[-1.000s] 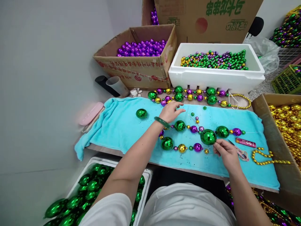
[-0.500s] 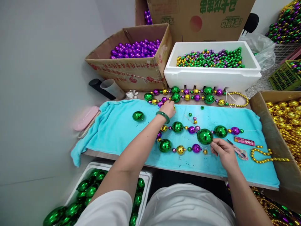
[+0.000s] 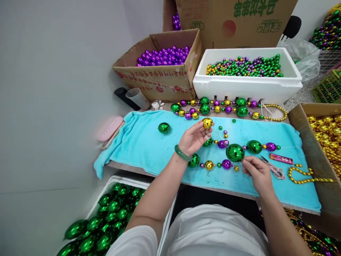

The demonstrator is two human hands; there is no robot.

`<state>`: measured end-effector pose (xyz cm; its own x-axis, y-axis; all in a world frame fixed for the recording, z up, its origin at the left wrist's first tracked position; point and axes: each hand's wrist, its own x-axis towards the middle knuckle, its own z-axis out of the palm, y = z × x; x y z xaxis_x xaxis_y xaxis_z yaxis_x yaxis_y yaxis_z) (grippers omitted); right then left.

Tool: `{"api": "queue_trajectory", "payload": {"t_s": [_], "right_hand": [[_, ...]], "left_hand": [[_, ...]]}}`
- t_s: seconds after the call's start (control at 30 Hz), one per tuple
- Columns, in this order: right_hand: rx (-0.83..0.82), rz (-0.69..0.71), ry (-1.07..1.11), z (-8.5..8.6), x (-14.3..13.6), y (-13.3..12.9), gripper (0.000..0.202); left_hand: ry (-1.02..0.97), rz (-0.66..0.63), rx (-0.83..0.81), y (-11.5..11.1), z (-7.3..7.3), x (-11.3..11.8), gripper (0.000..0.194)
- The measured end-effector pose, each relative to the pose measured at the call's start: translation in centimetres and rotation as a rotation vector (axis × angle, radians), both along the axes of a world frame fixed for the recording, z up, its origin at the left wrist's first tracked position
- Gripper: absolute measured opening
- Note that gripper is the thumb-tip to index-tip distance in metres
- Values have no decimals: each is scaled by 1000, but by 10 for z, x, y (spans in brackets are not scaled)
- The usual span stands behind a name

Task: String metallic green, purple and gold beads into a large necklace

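Note:
My left hand [image 3: 194,138], a green bangle at its wrist, holds a gold bead [image 3: 207,123] between thumb and fingers above the blue towel [image 3: 138,142]. A thin white string [image 3: 218,133] runs from near that bead to a small purple bead. My right hand [image 3: 257,172] pinches the lower right end of a large green bead [image 3: 234,153]. Around it lies a strand of green, purple and gold beads, partly hidden behind my left hand. Scissors [image 3: 275,170] and a pink packet [image 3: 281,158] lie right of my right hand. One green bead [image 3: 164,128] lies apart at left.
Behind the towel are a finished-looking bead strand [image 3: 242,111], a carton of purple beads [image 3: 157,81] and a white foam box [image 3: 247,85]. A carton of gold beads [image 3: 306,142] stands right. Green beads fill a box [image 3: 113,179] below left.
My left hand has come back from the rear strand toward me, turned palm up, with the gold bead now in its fingers. My right hand keeps its pinch. The whole view has shifted slightly.

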<state>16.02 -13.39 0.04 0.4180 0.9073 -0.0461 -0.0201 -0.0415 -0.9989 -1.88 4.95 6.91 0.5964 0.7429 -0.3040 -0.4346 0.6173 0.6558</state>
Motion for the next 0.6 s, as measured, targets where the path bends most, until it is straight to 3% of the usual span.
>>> {"api": "queue_trajectory", "payload": {"t_s": [0.6], "right_hand": [[-8,-3,-3,1,0,-7,20]], "left_hand": [[-26,-31,-7,-5,-1,-2,21]]}}
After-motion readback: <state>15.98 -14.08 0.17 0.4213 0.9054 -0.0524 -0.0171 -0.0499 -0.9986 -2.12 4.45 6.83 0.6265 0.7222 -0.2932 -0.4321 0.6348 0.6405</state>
